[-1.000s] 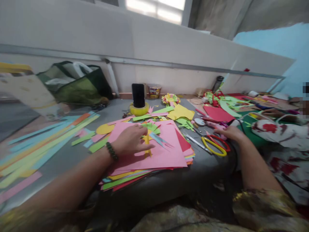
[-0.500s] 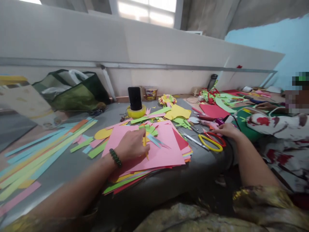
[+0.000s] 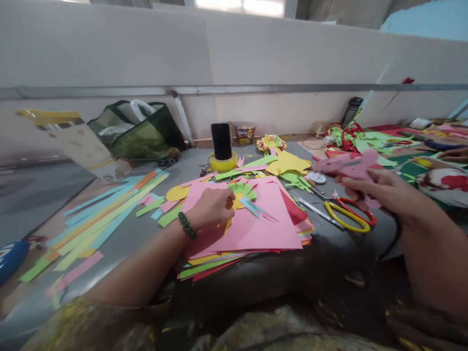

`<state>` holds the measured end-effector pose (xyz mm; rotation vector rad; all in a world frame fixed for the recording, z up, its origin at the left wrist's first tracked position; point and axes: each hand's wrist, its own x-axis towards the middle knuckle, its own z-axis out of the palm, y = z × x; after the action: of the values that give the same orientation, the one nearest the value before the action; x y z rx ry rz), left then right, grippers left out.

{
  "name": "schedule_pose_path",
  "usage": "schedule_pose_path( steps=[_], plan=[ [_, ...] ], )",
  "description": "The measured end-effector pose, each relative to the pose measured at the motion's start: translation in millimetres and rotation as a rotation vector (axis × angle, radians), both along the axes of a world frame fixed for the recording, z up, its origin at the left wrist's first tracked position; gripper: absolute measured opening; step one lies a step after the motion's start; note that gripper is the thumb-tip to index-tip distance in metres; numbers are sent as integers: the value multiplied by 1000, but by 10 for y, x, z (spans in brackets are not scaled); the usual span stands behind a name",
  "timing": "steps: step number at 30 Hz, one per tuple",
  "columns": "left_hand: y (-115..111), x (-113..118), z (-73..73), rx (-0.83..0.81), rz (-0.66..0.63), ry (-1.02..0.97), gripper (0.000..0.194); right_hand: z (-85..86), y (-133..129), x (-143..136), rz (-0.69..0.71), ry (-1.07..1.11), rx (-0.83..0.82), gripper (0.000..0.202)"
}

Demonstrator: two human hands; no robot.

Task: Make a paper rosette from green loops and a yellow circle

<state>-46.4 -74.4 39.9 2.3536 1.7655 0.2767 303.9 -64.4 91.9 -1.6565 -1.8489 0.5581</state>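
My left hand (image 3: 212, 209), with a green bead bracelet at the wrist, is closed in a pinch over a pink paper sheet (image 3: 270, 236). A narrow yellow paper strip (image 3: 228, 226) shows under its fingers, mostly hidden. Right beside the fingertips lies a green fringed paper flower (image 3: 242, 190) with a yellow centre and blue and pink tails. My right hand (image 3: 387, 190) is wrapped round the grip of a pink glue gun (image 3: 351, 166), lifted above the table with its nozzle toward the left. Below it lie scissors with yellow handles (image 3: 347, 219) and scissors with red handles (image 3: 360, 207).
Coloured paper strips (image 3: 109, 214) spread at the left. Behind the sheet stand a phone (image 3: 221, 141) on a yellow tape roll (image 3: 224, 163), a snack cup (image 3: 244, 134) and a finished paper flower (image 3: 271, 143). A tumbler (image 3: 73, 146) and a green bag (image 3: 142, 131) stand back left. A co-worker's hand (image 3: 455, 154) shows at the right edge.
My right hand has picked up the pink glue gun from beside the scissors and raised it. My left hand stays by the green flower. The view has turned to the right and down.
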Motion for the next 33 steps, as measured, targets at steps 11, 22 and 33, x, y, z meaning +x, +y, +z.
schedule_pose_path(
  steps=[11, 22, 33],
  plan=[
    [-15, -12, 2, -15, 0, -20, 25, -155, 173, -1213, 485, -139, -427, 46],
    [-23, 38, 16, -10, -6, 35, 14, -203, 202, -1366, 484, -155, -508, 47],
    [-54, 65, 61, -4, -13, 74, 14, -148, 152, -1407, 475, -193, -490, 49]
  ],
)
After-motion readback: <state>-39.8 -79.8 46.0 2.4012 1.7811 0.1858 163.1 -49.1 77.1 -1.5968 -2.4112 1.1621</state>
